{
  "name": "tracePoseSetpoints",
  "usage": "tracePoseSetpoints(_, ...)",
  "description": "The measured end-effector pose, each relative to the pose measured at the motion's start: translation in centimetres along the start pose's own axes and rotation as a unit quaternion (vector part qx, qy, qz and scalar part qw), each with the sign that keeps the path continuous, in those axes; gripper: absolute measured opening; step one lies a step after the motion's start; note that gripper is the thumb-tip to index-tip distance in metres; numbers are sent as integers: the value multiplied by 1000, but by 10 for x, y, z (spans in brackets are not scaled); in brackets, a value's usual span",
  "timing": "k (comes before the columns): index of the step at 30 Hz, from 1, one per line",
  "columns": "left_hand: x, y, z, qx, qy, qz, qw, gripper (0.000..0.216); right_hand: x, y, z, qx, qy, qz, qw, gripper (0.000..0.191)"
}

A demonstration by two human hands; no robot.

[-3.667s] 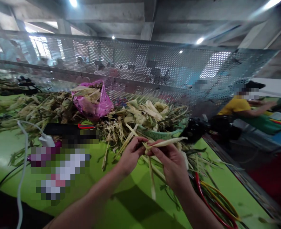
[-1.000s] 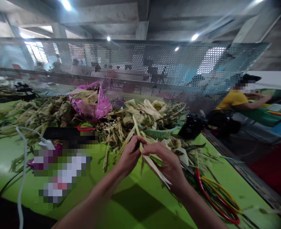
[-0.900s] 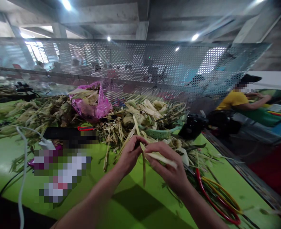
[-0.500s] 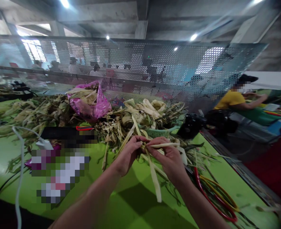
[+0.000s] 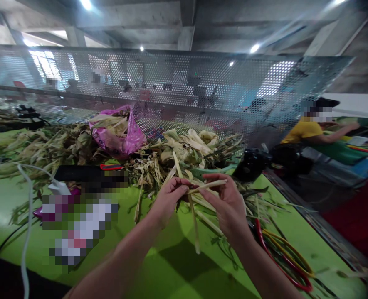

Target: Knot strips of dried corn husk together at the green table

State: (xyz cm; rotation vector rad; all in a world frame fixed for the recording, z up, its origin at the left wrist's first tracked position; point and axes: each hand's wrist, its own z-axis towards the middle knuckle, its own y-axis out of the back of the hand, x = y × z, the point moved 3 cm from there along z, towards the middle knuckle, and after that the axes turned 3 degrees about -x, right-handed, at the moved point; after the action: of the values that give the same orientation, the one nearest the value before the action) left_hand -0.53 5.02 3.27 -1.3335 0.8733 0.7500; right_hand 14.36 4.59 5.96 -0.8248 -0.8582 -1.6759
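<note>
My left hand [image 5: 168,199] is pinched shut on pale dried husk strips [image 5: 193,220] above a bright green table [image 5: 177,265]. One strip hangs down from the pinch. My right hand [image 5: 229,203] is closed on another strip, holding it out sideways at fingertip height. Both hands meet just in front of a heap of dried husks [image 5: 184,158]. A green plastic basket [image 5: 215,170] sits half buried in that heap.
A pink plastic bag [image 5: 121,133] of husks lies behind, left of centre. A white cable [image 5: 28,216] and dark devices lie at left. Red and yellow rings [image 5: 283,257] lie at right. A perforated metal screen [image 5: 184,87] backs the table; another person in yellow [image 5: 308,133] works beyond.
My right hand has lifted and turned, raising the sideways strip; the hanging strip has swung slightly left. My left hand has stayed almost where it was.
</note>
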Motion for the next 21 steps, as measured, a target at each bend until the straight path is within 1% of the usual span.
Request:
tracePoseSetpoints(1, 0, 1, 1, -10, -5, 3, 1000, 17, 4, 3, 1, -25, 43, -46, 998, 45)
tracePoseSetpoints(2, 0, 2, 1, -15, -10, 3, 1000, 17, 9, 5, 1, -44, 100, -102, 989, 53)
tracePoseSetpoints(3, 1, 4, 2, -17, -17, -1, 1000, 18, 15, 7, 0, -53, 163, -161, 972, 57)
tracePoseSetpoints(4, 1, 5, 2, -14, -23, -8, 1000, 19, 21, 6, -2, -44, 226, -221, 948, 55)
tracePoseSetpoints(6, 1, 6, 2, -6, -34, -25, 999, 19, 27, 1, -7, 18, 324, -321, 890, 46)
tracePoseSetpoints(7, 1, 6, 2, -4, -38, -31, 999, 18, 29, -3, -9, 58, 352, -352, 865, 42)
tracePoseSetpoints(8, 1, 6, 2, -5, -40, -34, 999, 18, 29, -6, -11, 94, 368, -370, 848, 39)
tracePoseSetpoints(9, 1, 6, 1, -6, -38, -33, 999, 17, 28, -9, -12, 121, 375, -376, 839, 37)
tracePoseSetpoints(11, -1, 5, 1, -15, -28, -22, 999, 17, 27, -12, -13, 149, 372, -374, 836, 31)
tracePoseSetpoints(14, -4, 4, 0, -23, -28, 7, 999, 24, 26, -12, -10, 154, 365, -346, 851, 22)
tracePoseSetpoints(17, -5, 3, 0, -16, -41, 8, 999, 46, 24, -9, -6, 154, 340, -297, 879, 18)
tracePoseSetpoints(19, -3, 2, 2, -13, -42, -9, 999, 62, 22, -7, -3, 151, 309, -263, 901, 16)
tracePoseSetpoints(21, -2, 2, 4, -7, -34, -22, 999, 74, 20, -5, -1, 146, 273, -231, 923, 14)
